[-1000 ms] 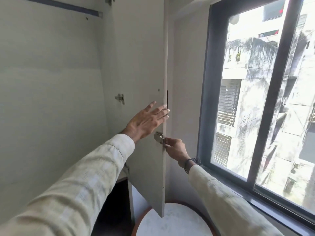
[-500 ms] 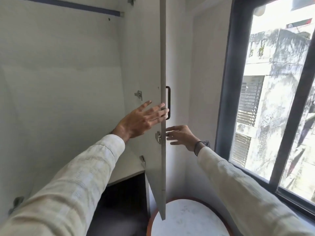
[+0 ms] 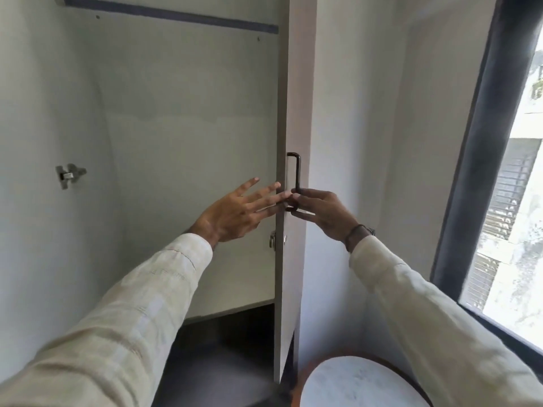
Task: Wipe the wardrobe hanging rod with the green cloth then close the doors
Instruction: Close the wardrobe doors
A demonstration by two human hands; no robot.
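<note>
Right door (image 3: 289, 259): seen nearly edge-on, standing partly open in front of the wardrobe's right side, its lower corner hanging above the round table.
Door handle (image 3: 296, 174): a dark bar, upright on the outer face of the right door near its free edge.
Right hand (image 3: 321, 214): on the outer side of the door, fingers (image 3: 305, 195) curled round the lower part of the handle and clamped on it; a dark watch strap sits at the wrist.
Left hand (image 3: 235, 212): on the inner side of the door, flat and spread, fingers (image 3: 266, 190) apart with their tips against the door's free edge, gripping nothing.
Hanging rod (image 3: 170, 13): a dark bar running across the top of the wardrobe interior, its right end hidden behind the door.
Wardrobe interior (image 3: 182, 118): pale back panel with a faint tide mark across it; a dark shelf (image 3: 229, 342) lies below.
Hinge plate (image 3: 70, 174): metal, fixed on the left inner wall.
Latch (image 3: 272, 240): small metal fitting on the door's inner face, below the left hand.
Green cloth: not in view.
Round table (image 3: 352, 383): white top with a reddish rim, at the lower right below the door.
Window (image 3: 505, 183): dark frame at the right, bright outside.
</note>
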